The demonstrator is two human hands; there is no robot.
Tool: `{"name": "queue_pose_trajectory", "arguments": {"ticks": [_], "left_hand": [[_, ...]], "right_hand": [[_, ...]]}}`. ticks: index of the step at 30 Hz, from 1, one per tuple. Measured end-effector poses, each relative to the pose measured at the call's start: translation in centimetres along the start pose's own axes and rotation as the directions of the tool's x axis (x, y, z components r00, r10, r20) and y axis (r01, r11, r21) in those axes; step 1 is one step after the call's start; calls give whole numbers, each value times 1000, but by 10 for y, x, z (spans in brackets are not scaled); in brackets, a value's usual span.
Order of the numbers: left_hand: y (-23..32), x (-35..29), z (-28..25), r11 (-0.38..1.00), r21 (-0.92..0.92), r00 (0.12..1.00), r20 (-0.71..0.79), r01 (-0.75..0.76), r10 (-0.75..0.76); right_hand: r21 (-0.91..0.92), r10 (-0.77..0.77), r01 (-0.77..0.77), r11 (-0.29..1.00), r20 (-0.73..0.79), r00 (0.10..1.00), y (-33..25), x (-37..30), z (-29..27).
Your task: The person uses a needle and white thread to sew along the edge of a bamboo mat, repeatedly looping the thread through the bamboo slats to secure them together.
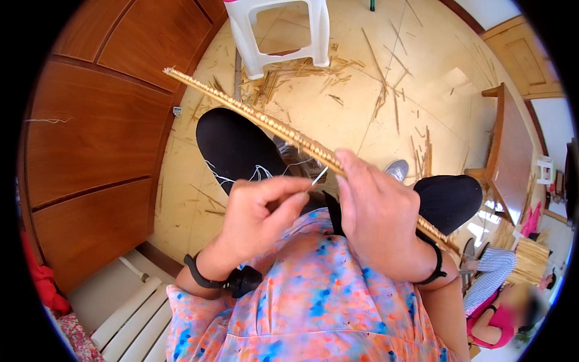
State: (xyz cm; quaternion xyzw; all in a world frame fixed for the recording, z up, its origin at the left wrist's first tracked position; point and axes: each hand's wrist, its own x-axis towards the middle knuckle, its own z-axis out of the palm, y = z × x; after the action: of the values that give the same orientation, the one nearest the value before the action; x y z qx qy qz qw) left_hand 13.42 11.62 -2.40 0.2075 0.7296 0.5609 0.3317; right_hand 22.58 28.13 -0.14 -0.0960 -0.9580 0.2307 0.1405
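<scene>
A long, narrow straw strip (253,114) with a beaded-looking row of knots along it slants across my lap, from upper left to lower right. My right hand (381,214) is closed around it, thumb and fingers gripping the edge, and hides part of its length. Just left of that grip, my left hand (256,208) pinches a thin white string (321,175) between thumb and forefinger. The string runs taut up to the strip beside my right fingertips. Loose string (259,174) also trails over my left knee, behind the left hand.
A white plastic stool (322,42) stands ahead, with straw scraps (271,84) scattered on the tiled floor around it. Wooden cabinets (96,151) line the left, a white radiator (129,323) below them. At right are a wooden bench (512,145) and a seated person (497,320) beside a straw bundle (528,262).
</scene>
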Motion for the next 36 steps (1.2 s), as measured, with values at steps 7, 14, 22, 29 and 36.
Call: {"name": "queue_pose_trajectory", "arguments": {"ticks": [7,14,22,29,36], "left_hand": [[-8,-30,-15,997,73,993,111,18,-26],[1,-34,-24,996,63,981,183,56,-67],[6,-26,-20,999,49,977,211,0,-10],[14,-24,-25,995,96,969,240,36,-59],[16,-30,-16,994,110,990,134,23,-38]], "right_hand": [[-9,-111,113,993,163,980,-8,-27,-1],[-136,-237,240,961,37,971,-10,-22,0],[-158,-155,142,977,-75,985,-12,-25,0],[-46,-147,144,989,-82,986,-12,-24,2],[-40,-289,290,956,16,957,-9,-16,-5]]}}
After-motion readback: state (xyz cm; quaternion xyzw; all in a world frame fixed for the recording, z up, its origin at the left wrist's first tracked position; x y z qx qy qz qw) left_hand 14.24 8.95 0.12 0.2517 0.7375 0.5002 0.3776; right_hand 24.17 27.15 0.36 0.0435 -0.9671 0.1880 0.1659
